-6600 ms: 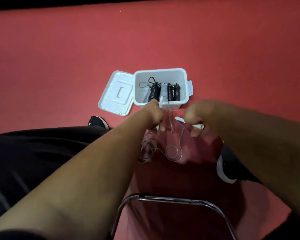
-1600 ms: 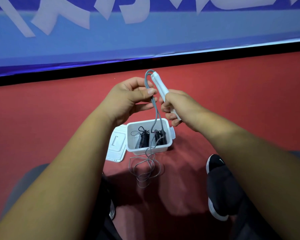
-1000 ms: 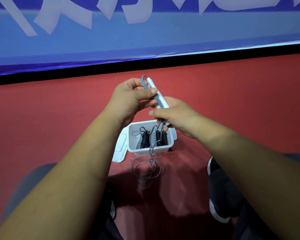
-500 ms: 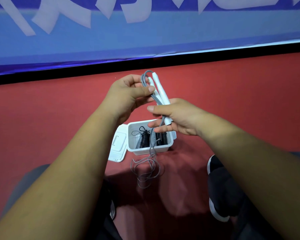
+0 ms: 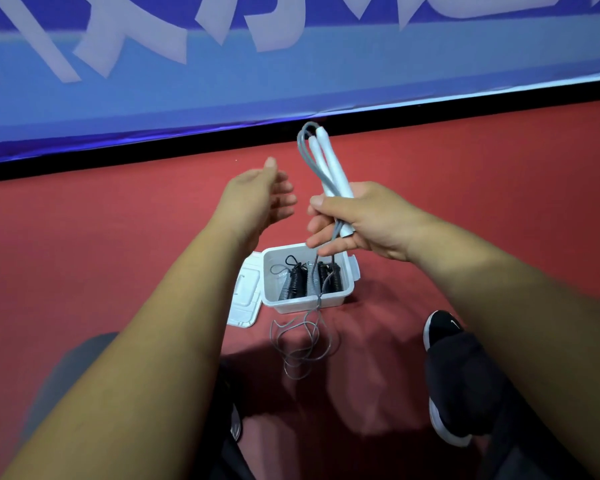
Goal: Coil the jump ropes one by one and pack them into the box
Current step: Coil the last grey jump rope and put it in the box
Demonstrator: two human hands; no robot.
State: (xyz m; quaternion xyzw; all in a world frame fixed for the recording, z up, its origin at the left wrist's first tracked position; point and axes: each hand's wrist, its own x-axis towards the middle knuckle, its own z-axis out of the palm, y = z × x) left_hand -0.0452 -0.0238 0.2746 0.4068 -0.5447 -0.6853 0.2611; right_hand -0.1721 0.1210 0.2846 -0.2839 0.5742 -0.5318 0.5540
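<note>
The left forearm (image 5: 136, 341) rises from 7 o'clock toward the middle of the view. It ends in the left hand (image 5: 257, 199), which holds nothing: the palm faces 3 o'clock, the fingers are loosely spread and slightly bent, and the thumb tip points to 12 o'clock. The right forearm (image 5: 499, 299) comes in from 4 o'clock, and the right hand (image 5: 364, 220), near the left at its 3 o'clock but apart from it, grips the jump rope handles (image 5: 329, 168) between thumb and curled fingers.
</note>
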